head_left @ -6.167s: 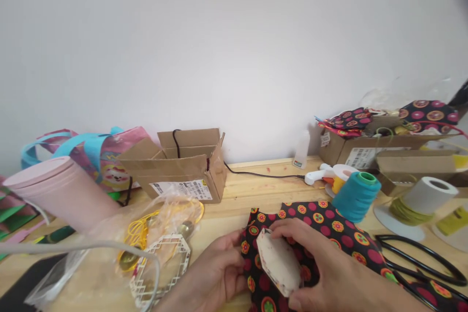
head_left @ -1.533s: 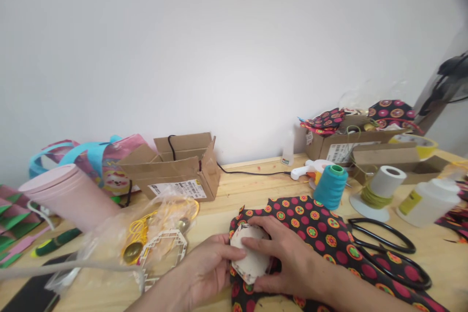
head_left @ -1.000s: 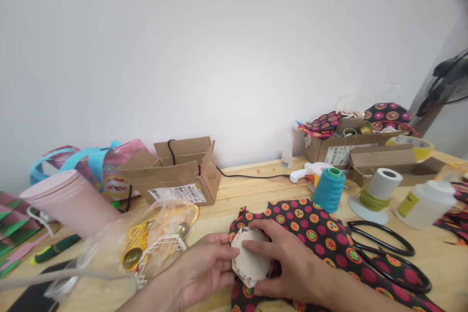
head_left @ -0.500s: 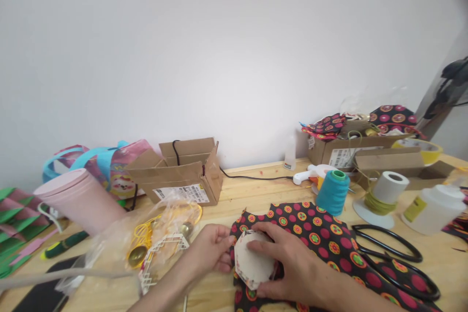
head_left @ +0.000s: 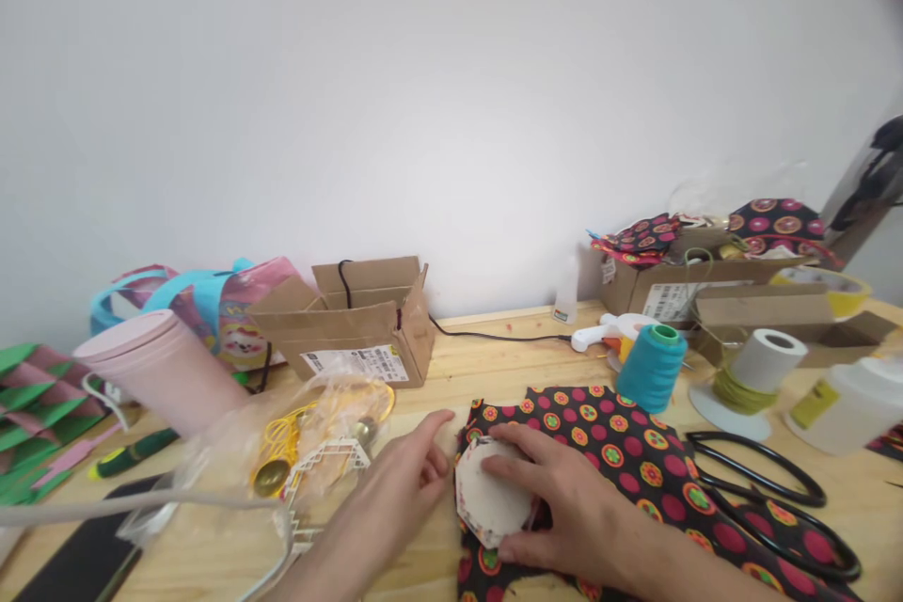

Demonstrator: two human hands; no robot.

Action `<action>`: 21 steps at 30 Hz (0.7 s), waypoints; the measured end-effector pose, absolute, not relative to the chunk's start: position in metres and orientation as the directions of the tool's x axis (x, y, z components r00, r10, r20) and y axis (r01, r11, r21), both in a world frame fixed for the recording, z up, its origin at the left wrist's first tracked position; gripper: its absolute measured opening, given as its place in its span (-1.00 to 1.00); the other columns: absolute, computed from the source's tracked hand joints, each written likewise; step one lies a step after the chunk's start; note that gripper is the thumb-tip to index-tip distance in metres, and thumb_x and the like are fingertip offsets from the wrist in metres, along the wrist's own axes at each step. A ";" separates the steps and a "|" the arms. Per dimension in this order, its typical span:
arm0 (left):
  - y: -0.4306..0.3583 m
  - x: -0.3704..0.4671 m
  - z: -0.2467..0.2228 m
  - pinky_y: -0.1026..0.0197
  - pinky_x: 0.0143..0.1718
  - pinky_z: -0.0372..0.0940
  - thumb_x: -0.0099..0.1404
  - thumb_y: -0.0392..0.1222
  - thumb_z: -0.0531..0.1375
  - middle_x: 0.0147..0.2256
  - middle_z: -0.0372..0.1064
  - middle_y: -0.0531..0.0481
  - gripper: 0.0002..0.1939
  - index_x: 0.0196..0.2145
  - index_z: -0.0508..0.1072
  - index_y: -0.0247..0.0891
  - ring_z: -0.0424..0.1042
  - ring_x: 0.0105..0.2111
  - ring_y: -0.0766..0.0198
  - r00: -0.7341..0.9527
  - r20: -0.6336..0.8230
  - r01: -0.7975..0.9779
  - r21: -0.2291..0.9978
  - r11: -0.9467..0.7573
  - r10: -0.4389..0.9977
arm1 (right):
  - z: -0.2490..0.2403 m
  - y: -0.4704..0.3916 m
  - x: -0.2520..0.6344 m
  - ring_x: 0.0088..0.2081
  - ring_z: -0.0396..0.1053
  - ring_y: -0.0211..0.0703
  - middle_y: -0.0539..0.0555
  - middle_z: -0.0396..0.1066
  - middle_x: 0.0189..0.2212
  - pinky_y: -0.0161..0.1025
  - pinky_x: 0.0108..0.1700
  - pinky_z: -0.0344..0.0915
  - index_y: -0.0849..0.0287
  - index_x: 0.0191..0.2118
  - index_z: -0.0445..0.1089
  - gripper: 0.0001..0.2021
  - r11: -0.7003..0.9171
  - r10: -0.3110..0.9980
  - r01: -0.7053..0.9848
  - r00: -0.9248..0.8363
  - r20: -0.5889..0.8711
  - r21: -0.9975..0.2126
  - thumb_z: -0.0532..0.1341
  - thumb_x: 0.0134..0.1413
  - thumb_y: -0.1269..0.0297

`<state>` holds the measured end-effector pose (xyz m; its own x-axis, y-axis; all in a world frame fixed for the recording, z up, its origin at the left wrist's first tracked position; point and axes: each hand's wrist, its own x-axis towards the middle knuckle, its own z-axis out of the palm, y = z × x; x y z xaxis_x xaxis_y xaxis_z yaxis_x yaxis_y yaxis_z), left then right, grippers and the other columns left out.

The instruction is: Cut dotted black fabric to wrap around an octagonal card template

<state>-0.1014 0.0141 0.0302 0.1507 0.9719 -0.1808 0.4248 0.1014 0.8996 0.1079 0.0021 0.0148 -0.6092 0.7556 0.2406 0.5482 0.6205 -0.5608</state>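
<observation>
Black fabric [head_left: 621, 451] printed with red dots and flowers lies flat on the table. On its left part rests a white octagonal disc [head_left: 486, 494], with bits of patterned material along its rim. My right hand [head_left: 546, 499] is closed over the disc's right side, thumb at the lower edge and fingers across the top, holding it against the cloth. My left hand [head_left: 416, 461] is just left of the fabric edge, index finger stretched out and the other fingers loosely curled, with nothing in it.
Black-handled scissors [head_left: 768, 499] lie on the fabric's right. Behind stand a teal thread cone [head_left: 653, 367], a white spool [head_left: 766, 367] and a white bottle [head_left: 839, 404]. A cardboard box [head_left: 353, 329], pink tumbler [head_left: 166, 372], plastic bag [head_left: 226, 423] and phone [head_left: 91, 546] are leftward.
My left hand has come off the fabric edge and its index finger has straightened. My right hand still holds the disc in place. The view has shifted slightly.
</observation>
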 end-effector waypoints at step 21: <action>-0.023 -0.096 0.022 0.23 -0.49 -0.01 0.00 -0.19 0.16 -0.63 0.25 0.06 -0.83 -0.69 0.32 -0.17 0.20 -0.55 0.25 0.137 -0.064 0.813 0.577 -0.076 0.988 | 0.011 0.000 0.108 0.01 0.21 0.02 0.21 0.17 0.06 -0.16 -0.01 0.21 0.15 -0.05 0.31 -0.46 0.619 0.761 0.553 -0.598 0.251 -0.557 0.33 -0.29 0.24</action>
